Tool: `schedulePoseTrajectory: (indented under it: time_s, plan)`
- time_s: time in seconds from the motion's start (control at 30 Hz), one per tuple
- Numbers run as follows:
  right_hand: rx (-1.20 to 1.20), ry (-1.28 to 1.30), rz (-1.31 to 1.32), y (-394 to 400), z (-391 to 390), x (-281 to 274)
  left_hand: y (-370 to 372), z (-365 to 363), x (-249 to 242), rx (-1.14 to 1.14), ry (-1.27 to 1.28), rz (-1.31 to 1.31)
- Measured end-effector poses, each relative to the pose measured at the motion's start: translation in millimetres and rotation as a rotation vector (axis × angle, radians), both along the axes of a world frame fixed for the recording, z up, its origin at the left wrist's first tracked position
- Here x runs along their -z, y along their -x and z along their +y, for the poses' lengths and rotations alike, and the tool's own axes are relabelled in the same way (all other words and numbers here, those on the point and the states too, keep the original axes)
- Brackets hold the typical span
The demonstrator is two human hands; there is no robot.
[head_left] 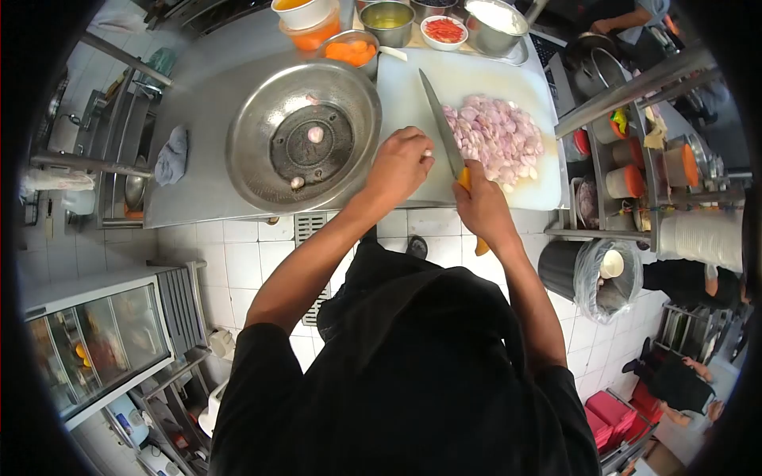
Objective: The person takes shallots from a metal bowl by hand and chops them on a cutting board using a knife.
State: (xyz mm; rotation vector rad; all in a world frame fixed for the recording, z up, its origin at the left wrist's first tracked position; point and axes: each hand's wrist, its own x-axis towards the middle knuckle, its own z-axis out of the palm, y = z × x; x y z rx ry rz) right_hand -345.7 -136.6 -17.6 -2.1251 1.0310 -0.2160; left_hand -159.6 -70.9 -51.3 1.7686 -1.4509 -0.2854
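Note:
My right hand (481,208) is wrapped round the yellow handle of a long knife (441,119), its blade pointing away across the white cutting board (405,87). Right of the blade lies a heap of peeled pinkish shallots (496,139). My left hand (403,163) is closed at the board's left edge, and a small pale piece, which looks like a shallot, shows at its fingertips. Beside it on the left stands a wide metal bowl (242,147) holding a few shallots (315,134).
Behind the board stand a bowl of orange pieces (349,52), a metal pot of yellowish liquid (387,22) and a white bowl of red strips (444,32). A grey cloth (171,156) lies at left. People work at right, near a lined bin (607,278).

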Motion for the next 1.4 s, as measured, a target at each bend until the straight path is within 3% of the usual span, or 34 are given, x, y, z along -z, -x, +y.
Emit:
schedulePoseTrajectory:
  time_s: [0.07, 0.23, 0.53, 0.73, 0.93, 1.13, 1.4]
  plan:
    - [0.004, -0.007, -0.007, 0, 3, -4, 3, -6, 26, 0.017, 0.025, -0.013]
    - [-0.014, -0.011, -0.040, -5, 3, -1, 6, -1, 32, -0.021, 0.088, 0.064]
    - [-0.104, -0.047, 0.210, -12, 3, -23, 9, 6, 47, -0.094, 0.138, 0.292]
    - [-0.121, -0.080, 0.249, -17, 7, -49, 6, 6, 39, -0.033, 0.129, 0.224]
    - [-0.095, 0.023, 0.119, -37, 4, 16, 4, 3, 49, -0.055, 0.199, 0.129]
    - [-0.107, -0.105, 0.225, -31, -4, -34, 3, 4, 54, -0.041, 0.227, 0.106]
    - [-0.097, -0.011, 0.222, -47, -5, 3, 2, 5, 52, -0.031, 0.245, 0.127]
